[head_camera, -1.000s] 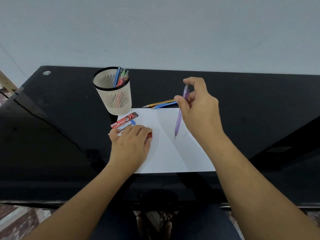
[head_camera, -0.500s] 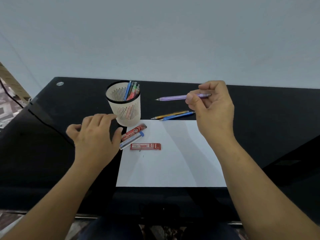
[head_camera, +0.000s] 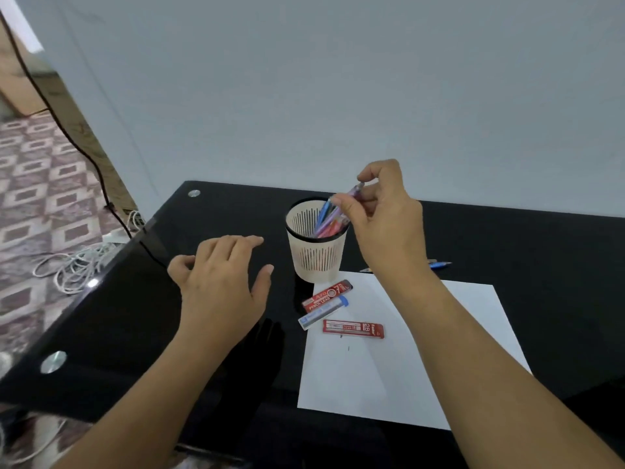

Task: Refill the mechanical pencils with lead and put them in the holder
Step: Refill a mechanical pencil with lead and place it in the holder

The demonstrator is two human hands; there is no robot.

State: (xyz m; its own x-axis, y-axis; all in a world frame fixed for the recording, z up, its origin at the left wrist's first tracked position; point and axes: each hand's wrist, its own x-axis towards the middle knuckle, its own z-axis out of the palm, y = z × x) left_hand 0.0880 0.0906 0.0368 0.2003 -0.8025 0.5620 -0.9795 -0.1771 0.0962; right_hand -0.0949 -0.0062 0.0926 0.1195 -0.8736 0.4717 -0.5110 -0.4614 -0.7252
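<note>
Purple plastic marks the mechanical pencil (head_camera: 355, 190), which is pinched near its upper end between the thumb and curled fingertips of the right hand (head_camera: 385, 228). It is held at a slant, tip downward, over the cream slotted holder (head_camera: 316, 262), and its lower end appears to be already past the black rim, among the blue and pink pencils (head_camera: 325, 221) standing inside. The left hand (head_camera: 220, 282) is held just left of the holder above the black glass desk (head_camera: 142, 326), its fingers spread, relaxed and closed on nothing; whether it touches the glass cannot be told. Near the holder's foot, three lead containers are laid on the edge of a white sheet of paper (head_camera: 406, 360): a red lead box (head_camera: 326, 294), a clear tube with a blue cap (head_camera: 323, 312) and a red 2B case (head_camera: 353, 328). Beyond the paper, a blue pencil (head_camera: 439, 264) is seen partly hidden behind the right forearm, with what seems to be another beside it. The step in hand is judged to be the placing of a filled pencil into the holder. What is called for next is a simple loosening of the pinch so that the pencil slides down, after which one of the pencils left on the desk would need to be picked up and refilled.
</note>
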